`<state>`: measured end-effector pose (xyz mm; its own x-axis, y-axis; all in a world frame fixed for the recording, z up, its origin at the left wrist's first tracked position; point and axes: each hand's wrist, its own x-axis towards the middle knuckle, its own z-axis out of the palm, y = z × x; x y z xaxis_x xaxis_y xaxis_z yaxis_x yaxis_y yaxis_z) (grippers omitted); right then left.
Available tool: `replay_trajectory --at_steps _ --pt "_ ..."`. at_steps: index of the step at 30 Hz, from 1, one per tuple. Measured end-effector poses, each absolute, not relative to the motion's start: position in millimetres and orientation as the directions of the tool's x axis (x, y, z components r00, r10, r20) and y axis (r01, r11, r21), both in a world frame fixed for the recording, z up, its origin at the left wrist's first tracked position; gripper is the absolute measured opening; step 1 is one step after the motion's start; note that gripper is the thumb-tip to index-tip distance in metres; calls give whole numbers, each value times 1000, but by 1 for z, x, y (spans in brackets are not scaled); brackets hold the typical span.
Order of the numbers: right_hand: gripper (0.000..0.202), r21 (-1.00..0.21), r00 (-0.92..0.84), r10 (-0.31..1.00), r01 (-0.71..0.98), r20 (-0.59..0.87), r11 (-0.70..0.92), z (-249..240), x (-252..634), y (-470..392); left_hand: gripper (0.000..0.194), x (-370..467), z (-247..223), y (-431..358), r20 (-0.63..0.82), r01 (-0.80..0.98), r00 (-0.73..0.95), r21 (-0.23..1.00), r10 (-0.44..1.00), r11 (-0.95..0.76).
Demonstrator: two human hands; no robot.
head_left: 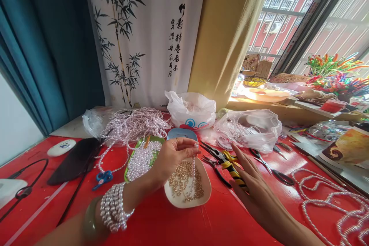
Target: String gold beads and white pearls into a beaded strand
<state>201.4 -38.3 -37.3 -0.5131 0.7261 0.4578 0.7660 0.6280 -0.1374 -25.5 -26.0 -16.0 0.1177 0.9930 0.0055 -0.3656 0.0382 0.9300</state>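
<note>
My left hand [173,157] is pinched closed on the top end of a short pearl bead strand [193,171]. This strand hangs down over a cream dish [206,196] with small gold beads [181,177] in it. Pearl bracelets [113,207] and a green bangle [91,219] circle my left wrist. My right hand [253,180] has its fingers stretched apart over the yellow-and-black handles of the long-nose pliers [235,173]; whether it touches them I cannot tell. Partly under these pliers lie cutters [215,163] with dark handles.
Behind my left hand stands a green tray [129,171] of white pearls, beside a blue dish [181,134] and heaped bead strands [135,123]. Blue scissors [103,178] and a phone [73,161] lie left. Rightward are black scissors [271,167], plastic bags [248,127] and long bead strands [325,200].
</note>
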Motion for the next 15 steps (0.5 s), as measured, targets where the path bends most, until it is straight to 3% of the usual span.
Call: replay_trajectory --at_steps 9,15 --pt "32 102 -575 547 740 608 665 -29 186 -33 17 -24 -17 -27 84 -360 169 933 982 -18" --pt "27 276 -646 440 709 624 649 -25 181 -33 16 -25 -17 -27 118 -372 259 928 959 -13"
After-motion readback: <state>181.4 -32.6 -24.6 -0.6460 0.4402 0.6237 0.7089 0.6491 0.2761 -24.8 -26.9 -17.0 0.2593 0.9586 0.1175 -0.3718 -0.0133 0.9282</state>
